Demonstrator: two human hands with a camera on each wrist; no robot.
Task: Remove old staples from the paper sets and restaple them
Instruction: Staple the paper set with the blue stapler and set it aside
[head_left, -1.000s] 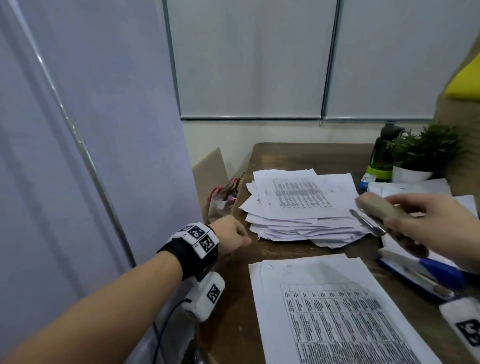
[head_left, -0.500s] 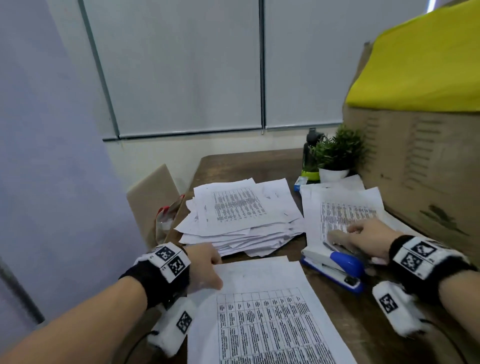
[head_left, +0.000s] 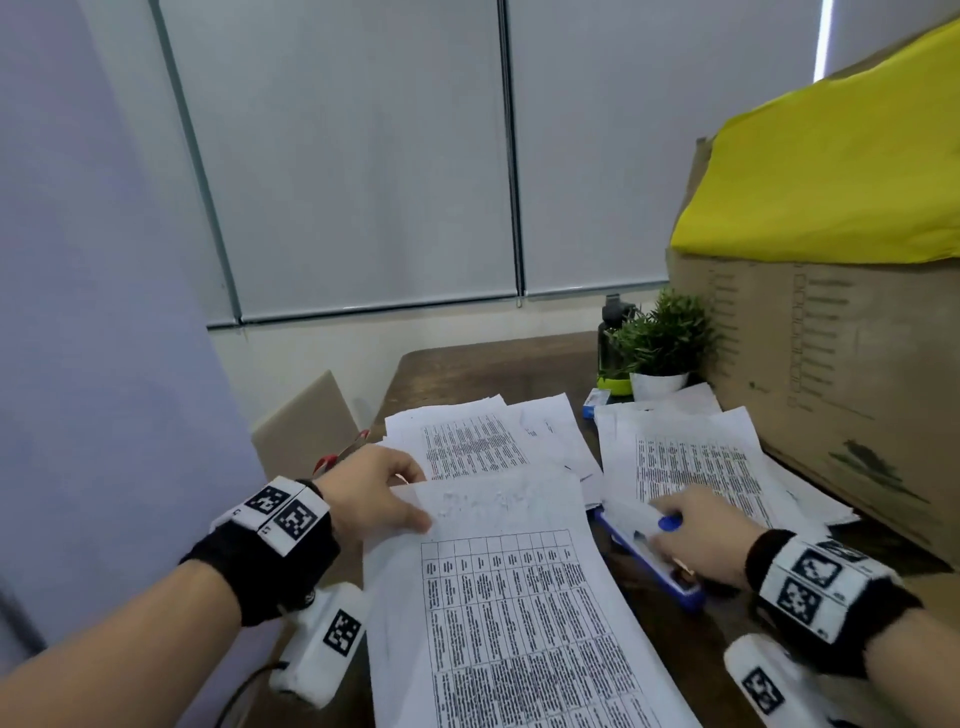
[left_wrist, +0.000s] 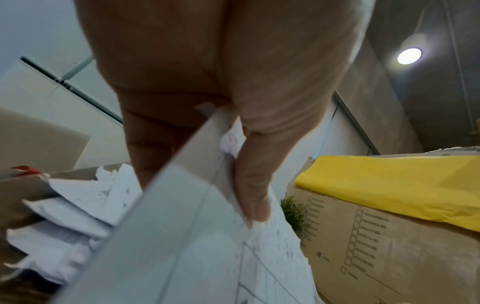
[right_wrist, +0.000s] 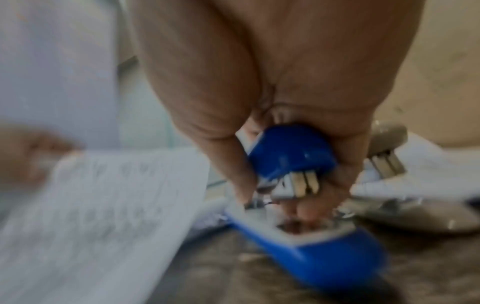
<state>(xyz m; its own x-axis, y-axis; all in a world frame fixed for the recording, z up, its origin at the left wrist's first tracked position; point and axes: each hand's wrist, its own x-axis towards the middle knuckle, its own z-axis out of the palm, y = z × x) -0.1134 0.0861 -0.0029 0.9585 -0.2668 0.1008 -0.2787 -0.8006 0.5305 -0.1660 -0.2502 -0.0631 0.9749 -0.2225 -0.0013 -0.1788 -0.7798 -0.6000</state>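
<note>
Wooden desk (head_left: 467, 371): left hand (head_left: 371, 493) pinches paper set (head_left: 519, 597); right hand (head_left: 696, 530) grips stapler (head_left: 639, 545)

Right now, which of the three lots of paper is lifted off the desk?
The nearest paper set: the left hand pinches its top-left corner and raises it. The two piles behind it lie flat on the desk.
</note>
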